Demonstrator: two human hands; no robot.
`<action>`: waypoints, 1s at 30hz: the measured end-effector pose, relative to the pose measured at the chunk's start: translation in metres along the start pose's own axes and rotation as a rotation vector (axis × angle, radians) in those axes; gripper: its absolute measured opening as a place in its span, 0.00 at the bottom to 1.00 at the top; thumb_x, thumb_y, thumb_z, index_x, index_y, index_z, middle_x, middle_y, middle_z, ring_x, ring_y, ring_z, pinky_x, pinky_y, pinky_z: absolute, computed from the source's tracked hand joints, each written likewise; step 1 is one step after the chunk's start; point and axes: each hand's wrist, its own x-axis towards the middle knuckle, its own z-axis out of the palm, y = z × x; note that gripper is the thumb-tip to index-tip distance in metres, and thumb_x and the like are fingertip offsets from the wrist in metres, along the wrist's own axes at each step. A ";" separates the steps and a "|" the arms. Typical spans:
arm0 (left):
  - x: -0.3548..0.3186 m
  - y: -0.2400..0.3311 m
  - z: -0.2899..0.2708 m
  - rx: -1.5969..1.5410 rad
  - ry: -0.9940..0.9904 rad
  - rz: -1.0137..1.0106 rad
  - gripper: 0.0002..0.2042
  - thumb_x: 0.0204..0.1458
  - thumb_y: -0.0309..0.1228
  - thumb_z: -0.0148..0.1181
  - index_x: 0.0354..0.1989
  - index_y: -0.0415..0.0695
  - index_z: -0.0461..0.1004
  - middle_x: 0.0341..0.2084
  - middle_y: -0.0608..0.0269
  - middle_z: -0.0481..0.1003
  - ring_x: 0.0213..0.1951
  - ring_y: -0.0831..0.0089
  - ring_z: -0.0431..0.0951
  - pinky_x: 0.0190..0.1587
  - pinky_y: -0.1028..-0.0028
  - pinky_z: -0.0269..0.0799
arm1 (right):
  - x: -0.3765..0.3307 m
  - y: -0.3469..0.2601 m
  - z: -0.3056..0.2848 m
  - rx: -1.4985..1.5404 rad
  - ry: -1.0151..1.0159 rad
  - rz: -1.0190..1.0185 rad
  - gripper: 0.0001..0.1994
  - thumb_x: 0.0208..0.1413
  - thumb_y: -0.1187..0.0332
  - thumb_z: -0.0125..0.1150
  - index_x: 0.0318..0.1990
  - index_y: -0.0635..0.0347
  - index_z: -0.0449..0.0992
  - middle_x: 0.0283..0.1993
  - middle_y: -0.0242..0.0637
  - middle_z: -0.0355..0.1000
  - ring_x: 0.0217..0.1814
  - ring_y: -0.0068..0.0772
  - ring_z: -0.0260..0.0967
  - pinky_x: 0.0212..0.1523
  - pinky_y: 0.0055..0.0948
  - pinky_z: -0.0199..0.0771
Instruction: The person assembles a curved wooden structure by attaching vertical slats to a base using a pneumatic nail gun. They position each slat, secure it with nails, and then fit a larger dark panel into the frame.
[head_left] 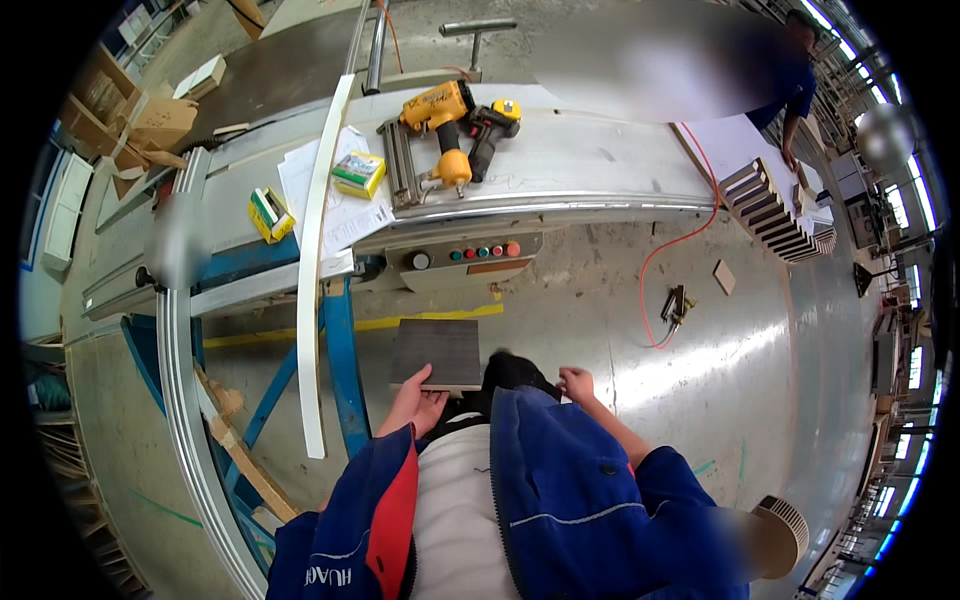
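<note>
A panel [436, 352] rested on the left hand [413, 405], with the right hand [577, 384] just to its right and apart from it. Beyond both hands stood a workbench [600, 160]; on it two nail guns [450, 130] lay side by side, with small boxes [358, 173] and papers [340, 215] to their left. A long strip [315, 280] leaned against the bench left of the left hand, and a hose [670, 255] trailed across the floor [720, 380] beyond the right hand.

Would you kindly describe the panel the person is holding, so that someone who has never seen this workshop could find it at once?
Start at the long grey machine table with the row of coloured buttons on its front. Just below that, over the concrete floor, the left hand supports a flat square panel. It is dark grey-brown, unlike the pale stacked pieces far right or the long white strip beside it.
</note>
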 end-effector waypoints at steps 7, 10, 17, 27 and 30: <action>0.030 0.029 0.003 0.058 -0.008 -0.068 0.21 0.60 0.30 0.64 0.60 0.44 0.66 0.56 0.60 0.71 0.60 0.64 0.70 0.66 0.63 0.65 | 0.043 -0.085 0.089 -0.090 -0.106 -0.044 0.15 0.62 0.67 0.58 0.52 0.67 0.78 0.41 0.36 0.76 0.33 0.28 0.76 0.33 0.26 0.79; 0.033 0.045 0.006 0.124 -0.048 0.002 0.22 0.61 0.29 0.63 0.62 0.43 0.65 0.57 0.59 0.71 0.60 0.64 0.71 0.64 0.62 0.66 | 0.070 -0.115 0.122 -0.154 -0.101 -0.004 0.15 0.62 0.65 0.59 0.51 0.66 0.77 0.40 0.37 0.76 0.33 0.29 0.76 0.32 0.27 0.78; 0.007 0.100 0.028 0.147 -0.040 0.276 0.24 0.61 0.26 0.62 0.65 0.42 0.64 0.59 0.57 0.71 0.60 0.62 0.72 0.59 0.60 0.69 | 0.195 -0.159 0.193 0.046 -0.095 0.090 0.21 0.63 0.52 0.59 0.51 0.59 0.69 0.43 0.38 0.71 0.35 0.35 0.73 0.36 0.34 0.80; -0.007 0.123 0.058 0.067 0.098 0.412 0.28 0.62 0.30 0.61 0.70 0.47 0.60 0.65 0.61 0.67 0.66 0.62 0.66 0.68 0.57 0.60 | 0.322 -0.130 0.219 0.190 0.001 0.382 0.15 0.64 0.53 0.57 0.54 0.41 0.67 0.46 0.33 0.73 0.33 0.34 0.69 0.33 0.36 0.78; -0.008 0.121 0.075 0.088 0.147 0.442 0.27 0.61 0.27 0.61 0.68 0.47 0.62 0.64 0.61 0.68 0.65 0.62 0.68 0.67 0.58 0.63 | 0.346 -0.095 0.216 0.156 0.116 0.344 0.11 0.64 0.60 0.57 0.52 0.37 0.68 0.40 0.30 0.73 0.29 0.31 0.68 0.24 0.36 0.70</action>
